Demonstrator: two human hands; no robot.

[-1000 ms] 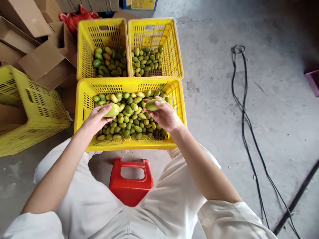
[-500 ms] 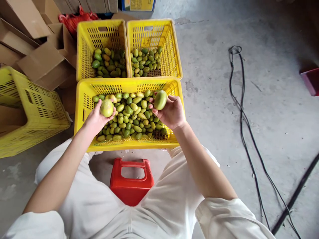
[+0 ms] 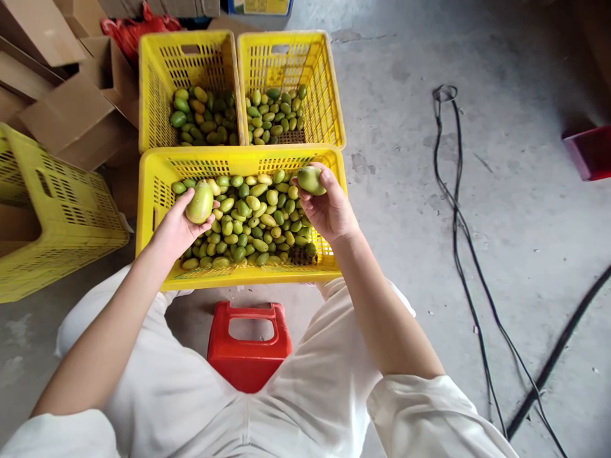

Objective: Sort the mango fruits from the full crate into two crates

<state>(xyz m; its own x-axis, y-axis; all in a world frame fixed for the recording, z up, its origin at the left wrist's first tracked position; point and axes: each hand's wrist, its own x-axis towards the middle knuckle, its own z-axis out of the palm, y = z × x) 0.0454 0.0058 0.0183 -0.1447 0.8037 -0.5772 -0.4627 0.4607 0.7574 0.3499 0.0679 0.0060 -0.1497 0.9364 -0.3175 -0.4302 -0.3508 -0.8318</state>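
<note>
And here both hands are busy above the front crate point(image 3: 245, 277)! The left grip point(image 3: 177, 230) is closed around a yellow-green fruit point(image 3: 199, 202), thumb along the near side, fingertips showing past the far side. Over on the other side, the right grip point(image 3: 330, 215) has its own green fruit point(image 3: 311, 180), thumb over the top, fingers curled beneath. Both fruits are up over the loose pile point(image 3: 258, 222), the left one towards the crate's left side, the right one near its right side.

Now, handling them well, as I judge it: light pressure, fingers spread wide under the belly, no nails in the skin. A small roll between thumb and fingers should bring the hidden faces up to the light, and staying low over the pile would make a slip a gentle one. Any release wants to be a lowering, never a toss, because skins could bruise.

And look at the lie! The left fruit's long axis runs mostly away from the body, far end leaning slightly right. The right one slants sideways, its left end farther out, its right end nearer the palm, perhaps foreshortened. Which end is the stem? I can't tell on either.
</note>
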